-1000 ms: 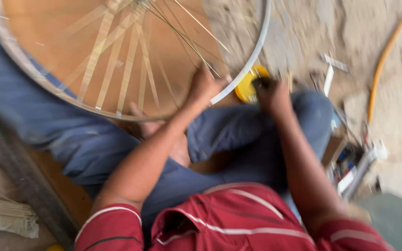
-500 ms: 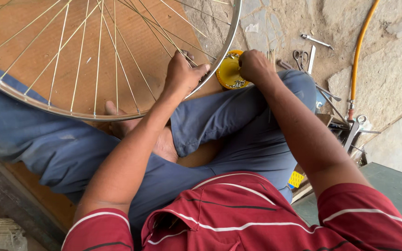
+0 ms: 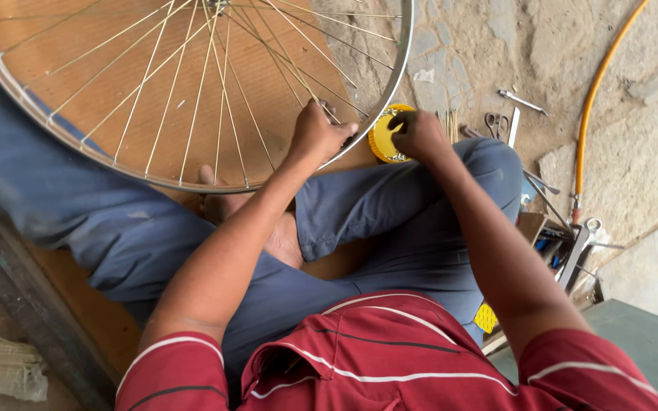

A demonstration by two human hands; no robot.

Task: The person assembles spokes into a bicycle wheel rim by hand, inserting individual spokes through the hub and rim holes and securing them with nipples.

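Observation:
A spoked metal bicycle wheel rim point(image 3: 394, 84) lies tilted over my crossed legs in blue trousers. My left hand point(image 3: 315, 137) grips the rim's near edge, fingers pinched around a spoke end. My right hand point(image 3: 419, 134) reaches into a small round yellow container point(image 3: 381, 141) that sits on the ground beside my knee, fingertips closed inside it; what they hold is hidden. My bare foot point(image 3: 226, 204) shows under the rim.
A wooden board point(image 3: 192, 76) lies beneath the wheel. Scissors point(image 3: 492, 122), metal rods and wrenches point(image 3: 523, 101) are scattered on the stone ground at right. A yellow hose point(image 3: 589, 106) runs along the right. Tools point(image 3: 569, 251) pile by my right knee.
The view has steadied and shifted, blur gone. My right hand has moved down into the yellow container. My left hand stays on the rim.

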